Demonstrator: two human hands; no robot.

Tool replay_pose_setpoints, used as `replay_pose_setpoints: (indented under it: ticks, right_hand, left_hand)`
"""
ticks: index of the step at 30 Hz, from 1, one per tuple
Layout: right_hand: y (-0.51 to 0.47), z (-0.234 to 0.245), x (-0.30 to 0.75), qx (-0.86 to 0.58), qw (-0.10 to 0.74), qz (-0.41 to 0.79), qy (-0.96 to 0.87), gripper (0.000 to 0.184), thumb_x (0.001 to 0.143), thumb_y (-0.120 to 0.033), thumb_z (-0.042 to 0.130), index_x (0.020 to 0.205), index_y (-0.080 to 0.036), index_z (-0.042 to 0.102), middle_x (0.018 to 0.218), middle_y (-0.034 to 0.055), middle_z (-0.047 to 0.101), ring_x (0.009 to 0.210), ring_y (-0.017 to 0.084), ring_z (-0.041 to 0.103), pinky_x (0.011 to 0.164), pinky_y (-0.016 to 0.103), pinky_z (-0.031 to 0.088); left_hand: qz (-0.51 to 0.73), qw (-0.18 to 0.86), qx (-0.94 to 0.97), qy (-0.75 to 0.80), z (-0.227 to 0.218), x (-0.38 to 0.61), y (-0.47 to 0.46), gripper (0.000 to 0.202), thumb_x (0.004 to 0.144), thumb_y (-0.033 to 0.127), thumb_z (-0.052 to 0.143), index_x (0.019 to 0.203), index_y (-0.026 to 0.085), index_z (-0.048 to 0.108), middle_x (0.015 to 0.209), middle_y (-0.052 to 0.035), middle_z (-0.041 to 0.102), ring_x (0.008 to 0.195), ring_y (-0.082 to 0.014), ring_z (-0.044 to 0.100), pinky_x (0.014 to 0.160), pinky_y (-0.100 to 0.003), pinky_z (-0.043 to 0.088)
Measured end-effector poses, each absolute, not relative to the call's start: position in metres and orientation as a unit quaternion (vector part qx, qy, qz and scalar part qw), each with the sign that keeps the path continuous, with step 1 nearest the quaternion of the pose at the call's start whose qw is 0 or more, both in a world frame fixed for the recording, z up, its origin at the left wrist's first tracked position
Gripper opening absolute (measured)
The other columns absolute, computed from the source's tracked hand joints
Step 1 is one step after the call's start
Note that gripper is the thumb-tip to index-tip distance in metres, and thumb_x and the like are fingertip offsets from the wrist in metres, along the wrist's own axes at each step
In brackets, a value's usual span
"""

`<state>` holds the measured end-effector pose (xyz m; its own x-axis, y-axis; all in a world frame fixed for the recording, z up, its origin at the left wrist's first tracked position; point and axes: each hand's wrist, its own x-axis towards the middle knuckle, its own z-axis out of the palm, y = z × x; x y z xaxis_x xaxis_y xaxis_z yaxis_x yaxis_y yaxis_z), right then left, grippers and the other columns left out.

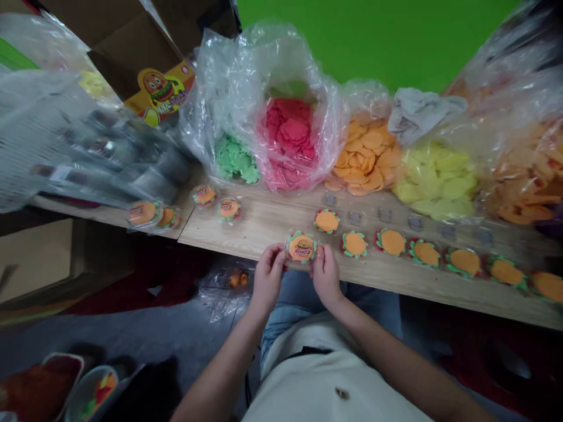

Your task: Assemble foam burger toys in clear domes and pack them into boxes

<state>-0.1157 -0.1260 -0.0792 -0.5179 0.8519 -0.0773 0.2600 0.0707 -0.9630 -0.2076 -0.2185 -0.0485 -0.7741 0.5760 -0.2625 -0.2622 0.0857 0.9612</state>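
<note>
At the front edge of the wooden bench, I hold a clear plastic case [301, 247] with an orange burger-shaped piece and green frills inside; a printed burger label shows on top. My left hand [269, 271] pinches its left side, and my right hand [326, 271] grips the right side. Just to the right, a row of orange, green-edged burger pieces [354, 244] lies along the bench, with several clear lids [355, 218] behind them. Two labelled cases, one of them a round case [229, 208], sit left of my hands.
Behind stand plastic bags of green pieces [237, 158], red pieces [291, 132], orange discs [367, 153] and yellow pieces [435, 176]. Clear containers [127, 158] are heaped at left, near an open cardboard box [132, 53]. More labelled cases [145, 214] lie at the bench's left.
</note>
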Motion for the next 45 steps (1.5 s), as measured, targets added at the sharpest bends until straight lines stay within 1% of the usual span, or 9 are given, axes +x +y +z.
replay_pose_setpoints:
  ticks: [4,8,13,18,24,28,35,41,45]
  right_hand:
    - [-0.112,-0.066,-0.107,-0.403,0.281,0.590,-0.641,0.032,0.089,-0.050,0.032,0.073,-0.023,0.037,0.053,-0.0070,0.036,0.040,0.009,0.038,0.038,0.022,0.034]
    - [-0.113,-0.052,-0.102,-0.439,0.305,0.612,-0.583,0.031,0.087,-0.054,0.035,0.082,-0.024,0.040,0.058,-0.0052,0.043,0.040,0.011,0.044,0.035,0.024,0.037]
    - [-0.128,-0.052,-0.101,-0.464,0.355,0.621,-0.522,0.033,0.087,-0.055,0.033,0.077,-0.024,0.037,0.054,-0.0061,0.039,0.039,0.010,0.041,0.035,0.023,0.036]
    - [-0.136,-0.061,-0.096,-0.462,0.348,0.623,-0.526,0.034,0.087,-0.055,0.032,0.076,-0.024,0.034,0.054,-0.0055,0.038,0.042,0.011,0.040,0.039,0.024,0.038]
    - [-0.117,-0.059,-0.066,-0.403,0.247,0.586,-0.659,0.029,0.089,-0.049,0.032,0.078,-0.023,0.040,0.059,-0.0020,0.045,0.050,0.014,0.045,0.048,0.027,0.039]
    - [-0.064,-0.031,-0.056,-0.345,0.249,0.498,-0.756,0.026,0.087,-0.045,0.042,0.095,-0.021,0.047,0.086,0.0035,0.053,0.073,0.015,0.052,0.064,0.028,0.043]
    - [-0.053,-0.001,-0.042,-0.174,-0.035,0.513,-0.840,0.028,0.091,-0.042,0.035,0.076,-0.020,0.044,0.065,-0.0028,0.047,0.057,0.011,0.045,0.051,0.023,0.033]
    - [-0.090,-0.020,-0.020,-0.120,-0.001,0.418,-0.901,0.026,0.091,-0.030,0.031,0.070,-0.019,0.042,0.067,0.0019,0.049,0.062,0.013,0.043,0.056,0.025,0.031]
    - [-0.089,-0.029,-0.024,-0.175,0.057,0.480,-0.858,0.028,0.092,-0.034,0.032,0.068,-0.020,0.040,0.063,-0.0016,0.045,0.058,0.012,0.041,0.055,0.024,0.030]
  left_hand:
    - [0.691,0.322,0.110,0.638,-0.038,-0.188,-0.211,0.032,0.078,0.035,0.057,0.105,0.018,0.054,0.082,-0.0009,0.056,0.063,-0.0086,0.050,0.059,-0.020,0.043]
    - [0.698,0.320,0.124,0.629,-0.037,-0.179,-0.202,0.044,0.079,0.037,0.057,0.120,0.021,0.052,0.094,-0.0049,0.061,0.074,-0.0129,0.056,0.069,-0.025,0.046]
    - [0.720,0.305,0.101,0.615,-0.040,-0.169,-0.197,0.048,0.077,0.039,0.059,0.121,0.021,0.053,0.110,-0.0094,0.060,0.094,-0.0197,0.057,0.076,-0.029,0.048]
    - [0.790,0.342,0.050,0.507,-0.029,-0.154,-0.191,0.034,0.078,0.033,0.059,0.111,0.024,0.055,0.123,-0.0047,0.054,0.112,-0.0180,0.050,0.092,-0.030,0.042]
    - [0.807,0.414,-0.004,0.422,-0.006,-0.156,-0.184,0.033,0.081,0.031,0.057,0.113,0.026,0.052,0.125,-0.0063,0.052,0.103,-0.0181,0.056,0.084,-0.033,0.048]
    - [0.761,0.495,-0.023,0.419,0.000,-0.167,-0.185,0.035,0.080,0.033,0.058,0.113,0.024,0.054,0.126,-0.0073,0.052,0.104,-0.0211,0.056,0.079,-0.036,0.051]
    - [0.598,0.619,-0.028,0.508,-0.006,-0.163,-0.210,0.040,0.070,0.036,0.068,0.105,0.016,0.063,0.107,-0.0111,0.063,0.083,-0.0193,0.062,0.063,-0.028,0.051]
    - [0.532,0.634,0.002,0.561,-0.007,-0.166,-0.219,0.033,0.065,0.036,0.072,0.088,0.013,0.068,0.096,-0.0097,0.067,0.073,-0.0151,0.061,0.060,-0.025,0.050]
    - [0.530,0.635,0.020,0.562,-0.004,-0.173,-0.212,0.036,0.070,0.039,0.067,0.097,0.014,0.066,0.097,-0.0106,0.067,0.071,-0.0144,0.061,0.058,-0.025,0.050]
